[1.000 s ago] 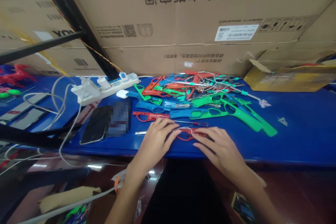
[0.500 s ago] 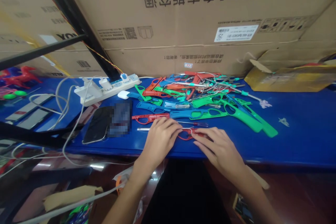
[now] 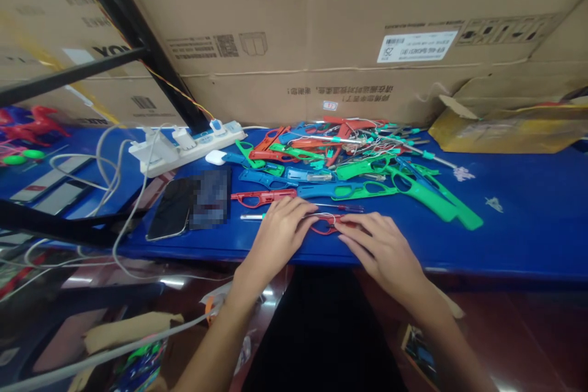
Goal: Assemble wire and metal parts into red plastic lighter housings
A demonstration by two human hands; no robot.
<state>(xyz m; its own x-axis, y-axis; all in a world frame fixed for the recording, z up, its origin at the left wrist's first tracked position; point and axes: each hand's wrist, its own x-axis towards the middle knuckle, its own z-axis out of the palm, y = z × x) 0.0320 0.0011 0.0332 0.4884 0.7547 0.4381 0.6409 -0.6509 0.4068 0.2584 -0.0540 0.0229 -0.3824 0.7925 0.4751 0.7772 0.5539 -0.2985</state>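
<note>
In front of me on the blue table lies a red plastic lighter shell with a ring-shaped trigger guard, partly covered by my fingers. My left hand is closed, its thumb and fingertips pinching a thin white wire that runs across the shell. From under this hand a metal lighter tube sticks out to the left. My right hand grips the right part of the shell, fingertips near the guard and the wire's end. A thin screwdriver with a reddish handle lies just behind both hands.
Behind the hands is a pile of red, blue and green lighter shells with wired tubes. Left of it are a phone and a power strip with trailing cables. A black metal frame and large cardboard box stand behind.
The white wire, looped before, now stretches flatter from my left fingertips across the shell. My left fingers have lifted slightly; my right hand keeps its hold. The view has tilted slightly.
</note>
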